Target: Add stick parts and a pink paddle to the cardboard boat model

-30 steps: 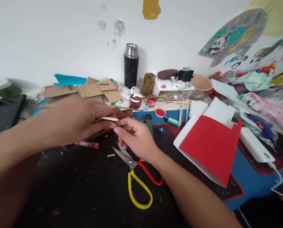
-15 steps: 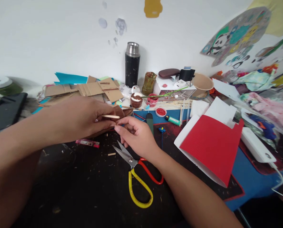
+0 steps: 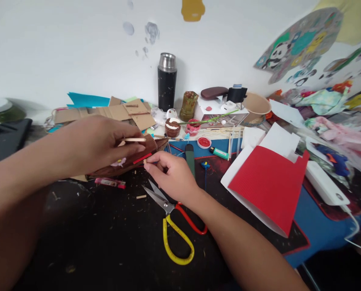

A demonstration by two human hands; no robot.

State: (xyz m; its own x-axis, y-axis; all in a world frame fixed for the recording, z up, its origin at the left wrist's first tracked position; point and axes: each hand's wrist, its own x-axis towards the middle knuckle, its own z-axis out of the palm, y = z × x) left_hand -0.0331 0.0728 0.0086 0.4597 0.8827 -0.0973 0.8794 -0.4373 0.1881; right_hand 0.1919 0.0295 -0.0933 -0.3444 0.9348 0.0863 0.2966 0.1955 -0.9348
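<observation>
My left hand [image 3: 107,139] is closed on a thin pale wooden stick [image 3: 135,140], whose end juts out past the fingertips. Just right of it, my right hand [image 3: 172,173] pinches a tiny wooden piece [image 3: 144,161] between thumb and forefinger. Beneath my left hand lies a brown painted craft piece [image 3: 150,144], partly hidden, with a narrow red strip [image 3: 142,158] on or beside it. Scissors [image 3: 167,207] with one yellow and one red handle lie open below my right hand. A short stick offcut [image 3: 141,197] rests left of their blades.
A pink plastic item [image 3: 110,183] lies near my left wrist. Red corrugated card [image 3: 267,188] and a white glue gun or similar device [image 3: 327,184] are at right. Behind stand a black thermos [image 3: 167,83], cardboard pieces [image 3: 107,113], paint pots [image 3: 172,127] and a green lighter [image 3: 219,153].
My hands have drawn apart: the left moved up and slightly left with its stick. More of the brown piece and the red strip now show between them.
</observation>
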